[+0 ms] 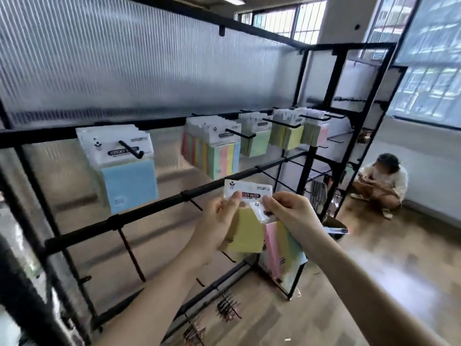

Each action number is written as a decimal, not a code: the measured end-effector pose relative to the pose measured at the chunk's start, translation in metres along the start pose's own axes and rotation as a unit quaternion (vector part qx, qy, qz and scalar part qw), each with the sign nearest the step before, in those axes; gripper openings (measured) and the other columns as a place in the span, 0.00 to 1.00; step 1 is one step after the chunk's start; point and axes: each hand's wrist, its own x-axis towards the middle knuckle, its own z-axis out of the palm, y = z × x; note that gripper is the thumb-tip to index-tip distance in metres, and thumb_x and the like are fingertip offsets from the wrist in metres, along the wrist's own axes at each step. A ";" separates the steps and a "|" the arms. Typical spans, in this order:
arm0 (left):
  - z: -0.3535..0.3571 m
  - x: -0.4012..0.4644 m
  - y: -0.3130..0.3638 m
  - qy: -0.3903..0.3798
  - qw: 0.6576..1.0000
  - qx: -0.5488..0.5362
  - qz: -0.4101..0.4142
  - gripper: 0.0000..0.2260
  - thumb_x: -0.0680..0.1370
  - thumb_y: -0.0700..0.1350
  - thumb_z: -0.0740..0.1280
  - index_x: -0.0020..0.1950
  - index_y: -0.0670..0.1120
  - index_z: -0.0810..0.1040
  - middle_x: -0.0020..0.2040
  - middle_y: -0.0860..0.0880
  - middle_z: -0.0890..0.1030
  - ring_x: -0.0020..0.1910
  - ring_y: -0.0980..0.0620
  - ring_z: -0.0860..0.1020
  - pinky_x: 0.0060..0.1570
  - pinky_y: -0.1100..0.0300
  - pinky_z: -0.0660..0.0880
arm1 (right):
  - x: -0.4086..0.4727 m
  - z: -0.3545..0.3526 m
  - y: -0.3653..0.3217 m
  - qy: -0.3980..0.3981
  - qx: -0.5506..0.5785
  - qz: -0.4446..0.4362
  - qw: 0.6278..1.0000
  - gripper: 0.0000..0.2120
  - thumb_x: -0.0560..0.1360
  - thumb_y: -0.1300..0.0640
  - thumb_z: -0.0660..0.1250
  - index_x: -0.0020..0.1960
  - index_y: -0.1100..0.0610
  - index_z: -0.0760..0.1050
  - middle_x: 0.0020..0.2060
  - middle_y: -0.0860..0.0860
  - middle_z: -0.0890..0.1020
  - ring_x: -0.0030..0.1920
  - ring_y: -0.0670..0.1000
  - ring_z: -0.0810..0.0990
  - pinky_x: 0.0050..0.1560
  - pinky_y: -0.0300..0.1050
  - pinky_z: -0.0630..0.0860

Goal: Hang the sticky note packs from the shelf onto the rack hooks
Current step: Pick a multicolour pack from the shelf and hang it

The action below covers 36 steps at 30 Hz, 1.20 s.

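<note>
My left hand (219, 221) grips a yellow sticky note pack (245, 233) by its white header card, thumb on the label. My right hand (291, 213) pinches the header of a striped pink, yellow and blue pack (282, 248) that hangs below it. Both packs are in front of the black rack (149, 213), close to a bare hook (194, 203) on its middle bar. On the upper bar a blue pack (129, 181) hangs at the left, a bunch of striped packs (214, 156) in the middle, and green and yellow packs (287, 136) further right.
Several bare hooks stick out of the lower bars, one long hook (131, 253) below my left hand. Loose hooks (227, 305) lie on the wooden floor. A person (381, 181) crouches by the far wall at the right. A ribbed translucent panel backs the rack.
</note>
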 end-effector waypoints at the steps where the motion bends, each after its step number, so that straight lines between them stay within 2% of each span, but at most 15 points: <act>1: 0.010 0.011 0.002 0.001 1.000 -0.013 0.003 0.26 0.67 0.72 0.65 0.49 0.52 0.79 0.47 0.48 0.84 0.46 0.48 0.83 0.49 0.46 0.80 | 0.007 -0.008 0.002 0.007 0.003 -0.004 1.000 0.09 0.74 0.54 0.70 0.39 0.59 0.80 0.28 0.45 0.82 0.28 0.39 0.77 0.29 0.29 0.70; 4: 0.038 0.037 0.007 -0.018 0.999 -0.032 0.029 0.20 0.67 0.67 0.68 0.49 0.54 0.80 0.45 0.50 0.85 0.45 0.47 0.84 0.51 0.39 0.78 | 0.027 -0.031 0.008 0.025 0.015 -0.015 0.999 0.09 0.75 0.55 0.69 0.39 0.58 0.79 0.27 0.44 0.81 0.27 0.38 0.77 0.28 0.29 0.70; 6: 0.055 0.053 0.009 -0.001 0.999 -0.023 0.049 0.14 0.68 0.67 0.68 0.45 0.60 0.80 0.43 0.51 0.85 0.43 0.47 0.83 0.50 0.38 0.78 | 0.040 -0.047 0.014 0.032 0.020 -0.028 0.999 0.10 0.75 0.54 0.69 0.37 0.58 0.78 0.26 0.43 0.80 0.26 0.38 0.76 0.28 0.28 0.68; 8: 0.072 0.068 0.008 0.018 0.998 -0.003 0.066 0.12 0.68 0.68 0.67 0.44 0.63 0.78 0.42 0.52 0.85 0.42 0.48 0.83 0.48 0.39 0.79 | 0.055 -0.062 0.021 0.036 0.027 -0.037 0.998 0.11 0.75 0.53 0.68 0.37 0.57 0.77 0.26 0.43 0.80 0.26 0.38 0.75 0.27 0.29 0.68; 11: 0.095 0.090 0.004 0.025 0.995 0.007 0.097 0.09 0.72 0.64 0.66 0.46 0.62 0.78 0.42 0.54 0.84 0.41 0.55 0.83 0.41 0.55 0.79 | 0.080 -0.085 0.033 0.033 0.032 -0.048 0.998 0.11 0.75 0.52 0.68 0.38 0.57 0.78 0.27 0.44 0.81 0.26 0.39 0.76 0.27 0.29 0.68; 13: 0.110 0.103 -0.002 0.036 0.993 0.006 0.109 0.09 0.74 0.60 0.66 0.46 0.56 0.79 0.41 0.55 0.84 0.38 0.58 0.82 0.36 0.65 0.77 | 0.095 -0.099 0.045 0.026 0.030 -0.054 0.998 0.11 0.75 0.50 0.68 0.40 0.57 0.80 0.29 0.44 0.82 0.27 0.39 0.77 0.28 0.29 0.69; 16: 0.134 0.123 -0.009 0.075 0.990 0.015 0.115 0.09 0.74 0.57 0.66 0.45 0.53 0.78 0.39 0.57 0.84 0.36 0.60 0.82 0.33 0.72 0.73 | 0.119 -0.118 0.063 0.006 0.040 -0.059 0.997 0.09 0.76 0.51 0.67 0.41 0.55 0.81 0.31 0.45 0.83 0.28 0.40 0.78 0.29 0.29 0.70; 21: 0.180 0.160 -0.010 0.111 0.986 0.046 0.117 0.11 0.73 0.59 0.65 0.46 0.53 0.78 0.39 0.59 0.84 0.37 0.62 0.81 0.38 0.67 0.73 | 0.166 -0.160 0.075 -0.022 0.050 -0.081 0.995 0.13 0.71 0.43 0.68 0.39 0.53 0.81 0.32 0.46 0.84 0.29 0.40 0.79 0.29 0.29 0.70; 23: 0.199 0.175 -0.008 0.116 0.985 0.055 0.112 0.10 0.73 0.60 0.65 0.45 0.55 0.78 0.40 0.59 0.84 0.40 0.60 0.81 0.44 0.60 0.74 | 0.184 -0.178 0.079 -0.025 0.046 -0.090 0.995 0.12 0.72 0.46 0.69 0.39 0.54 0.80 0.32 0.46 0.84 0.29 0.39 0.78 0.29 0.29 0.69; 25: 0.216 0.190 -0.004 0.124 0.984 0.066 0.112 0.10 0.74 0.61 0.66 0.46 0.55 0.78 0.42 0.59 0.84 0.43 0.60 0.81 0.46 0.58 0.74 | 0.200 -0.195 0.083 -0.027 0.056 -0.098 0.993 0.11 0.74 0.50 0.69 0.37 0.55 0.79 0.30 0.44 0.83 0.28 0.38 0.78 0.28 0.28 0.68; 27: 0.232 0.203 0.002 0.131 0.982 0.073 0.118 0.13 0.74 0.63 0.65 0.47 0.55 0.79 0.43 0.57 0.84 0.44 0.60 0.81 0.46 0.60 0.74 | 0.215 -0.212 0.086 -0.029 0.066 -0.112 0.991 0.11 0.75 0.52 0.69 0.36 0.56 0.77 0.29 0.44 0.82 0.27 0.38 0.77 0.28 0.27 0.68; 30: 0.250 0.222 0.012 0.146 0.976 0.070 0.145 0.13 0.74 0.62 0.63 0.43 0.57 0.81 0.40 0.52 0.84 0.37 0.60 0.79 0.38 0.69 0.73 | 0.236 -0.234 0.084 -0.027 0.067 -0.141 0.987 0.11 0.75 0.53 0.69 0.37 0.57 0.77 0.30 0.45 0.83 0.28 0.38 0.78 0.29 0.27 0.68; 33: 0.264 0.240 0.021 0.175 0.969 0.071 0.162 0.18 0.75 0.62 0.64 0.41 0.48 0.80 0.36 0.43 0.81 0.32 0.55 0.76 0.34 0.63 0.71 | 0.256 -0.244 0.083 -0.005 0.075 -0.168 0.983 0.10 0.76 0.55 0.69 0.37 0.57 0.77 0.29 0.45 0.82 0.29 0.39 0.78 0.31 0.29 0.69; 36: 0.273 0.261 0.029 0.192 0.961 0.076 0.183 0.17 0.76 0.58 0.65 0.41 0.45 0.80 0.39 0.40 0.82 0.35 0.48 0.78 0.39 0.54 0.74 | 0.275 -0.247 0.082 0.030 0.079 -0.200 0.976 0.12 0.76 0.57 0.69 0.34 0.55 0.75 0.27 0.43 0.80 0.30 0.39 0.77 0.32 0.29 0.69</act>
